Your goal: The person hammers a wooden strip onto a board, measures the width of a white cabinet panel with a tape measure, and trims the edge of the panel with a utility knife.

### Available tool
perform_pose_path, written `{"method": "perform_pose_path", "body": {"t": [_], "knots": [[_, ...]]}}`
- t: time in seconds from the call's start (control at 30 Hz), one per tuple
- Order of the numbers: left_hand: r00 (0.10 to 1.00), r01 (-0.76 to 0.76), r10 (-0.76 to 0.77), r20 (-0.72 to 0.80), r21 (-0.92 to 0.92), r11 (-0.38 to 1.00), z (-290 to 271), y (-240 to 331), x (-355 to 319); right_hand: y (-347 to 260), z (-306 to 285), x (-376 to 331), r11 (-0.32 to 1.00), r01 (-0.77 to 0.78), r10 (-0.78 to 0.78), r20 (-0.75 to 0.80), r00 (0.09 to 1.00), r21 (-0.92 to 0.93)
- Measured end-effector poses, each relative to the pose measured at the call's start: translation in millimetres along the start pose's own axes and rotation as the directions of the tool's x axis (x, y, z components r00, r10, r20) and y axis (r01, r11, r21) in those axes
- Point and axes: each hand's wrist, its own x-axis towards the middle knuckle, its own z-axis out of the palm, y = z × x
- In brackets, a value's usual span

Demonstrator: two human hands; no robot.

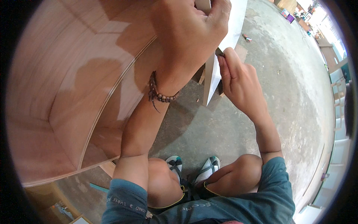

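My left hand (195, 35), with a beaded bracelet (166, 98) at the wrist, reaches up to the top edge of view. Its fingers are closed around a pale beige piece (203, 5), mostly cut off by the frame. Below and to the right, my right hand (240, 80) pinches the edge of a glossy white sheet (235, 26). A narrow, pointed end of white material (212, 80) hangs down just left of those fingers. Something small and dark shows at the right fingertips, too hidden to name.
A large plywood box or cabinet (74, 82) with an open compartment fills the left side. Pieces of wood lie beneath the sheet. On the concrete floor (291, 86) are a small red object (246, 37) and scraps. My knees and sandalled feet (209, 166) are below.
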Motion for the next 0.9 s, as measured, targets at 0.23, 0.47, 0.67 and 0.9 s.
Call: {"method": "perform_pose_path", "body": {"t": [0.23, 0.47, 0.67, 0.9], "knots": [[1.0, -0.004, 0.004, 0.007, 0.011, 1.0, 1, 6, 2, 7, 8, -16, 0.998, -0.061, 0.061, 0.085, 0.995, -0.005], [1.0, 0.007, -0.007, 0.02, -0.026, 1.0, -1, 1, 4, 10, 14, -20, 0.996, -0.089, 0.087, 0.125, 0.988, 0.012], [0.999, -0.039, 0.038, 0.009, 0.099, 0.994, -1, 17, 2, 15, 17, -27, 0.995, -0.095, 0.093, 0.113, 0.989, 0.009], [0.995, 0.092, -0.095, 0.028, 0.098, 0.991, -3, 28, 2, 13, 18, -33, 0.993, -0.116, 0.114, 0.138, 0.984, 0.008]]}}
